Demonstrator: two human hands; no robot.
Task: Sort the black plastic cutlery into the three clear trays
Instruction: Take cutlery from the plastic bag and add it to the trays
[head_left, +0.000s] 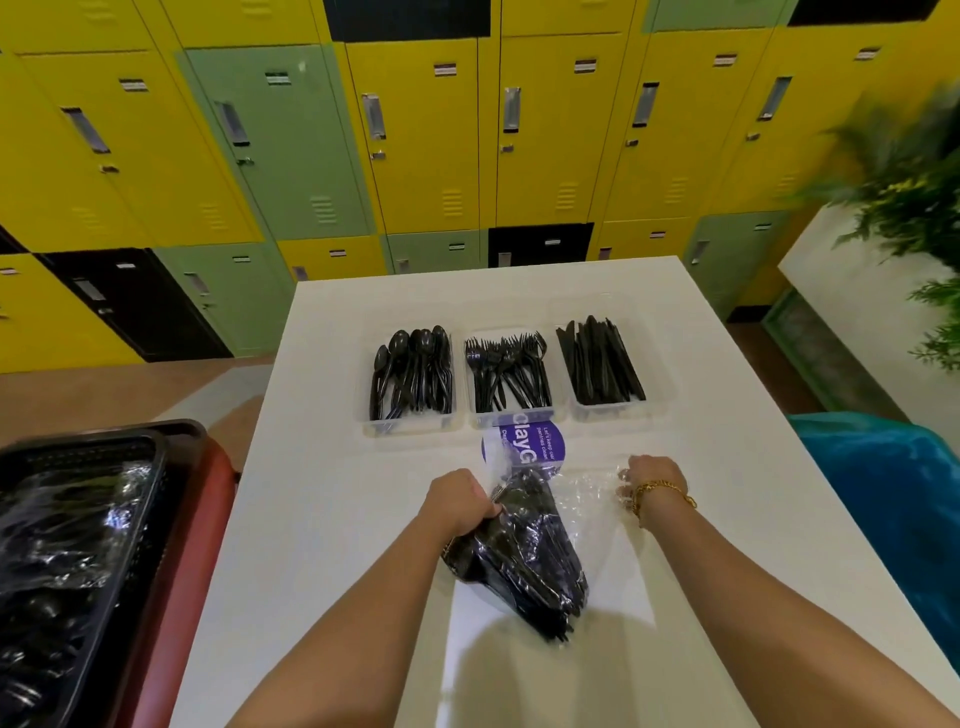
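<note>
White table (332, 519) stands before coloured lockers (426, 140).

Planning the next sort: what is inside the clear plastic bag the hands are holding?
The clear plastic bag holds a bundle of black cutlery, gripped by the left hand; the right hand pulls its open end. Glare and overlap hide which utensil types are inside.

Yellow/green lockers (426, 140) behind white table (322, 519)
</note>
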